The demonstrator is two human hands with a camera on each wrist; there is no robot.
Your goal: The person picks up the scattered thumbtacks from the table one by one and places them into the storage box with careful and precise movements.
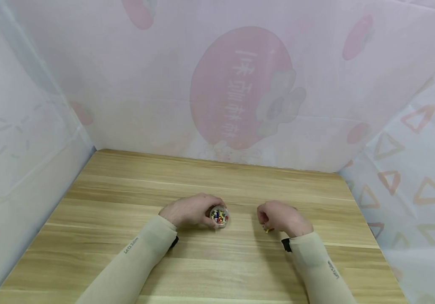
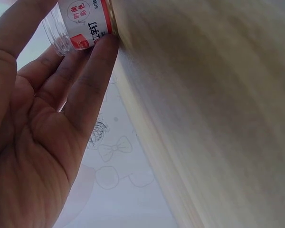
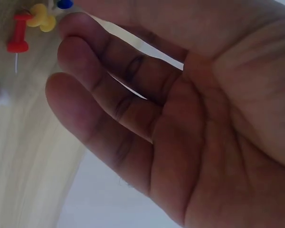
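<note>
My left hand grips a small clear jar by its sides, thumb on one side and fingers on the other. In the left wrist view the jar has a white and red label. From the head view, its open top shows many colored push pins. My right hand is bent down over a few loose pins on the table. A red push pin, a yellow push pin and a blue push pin show by its fingertips. I cannot tell whether thumb and index finger pinch one.
Both hands work on a wood-grain table. Printed cloth walls enclose it at the back, left and right. Beige sleeves cover both forearms, with a black strap at the right wrist.
</note>
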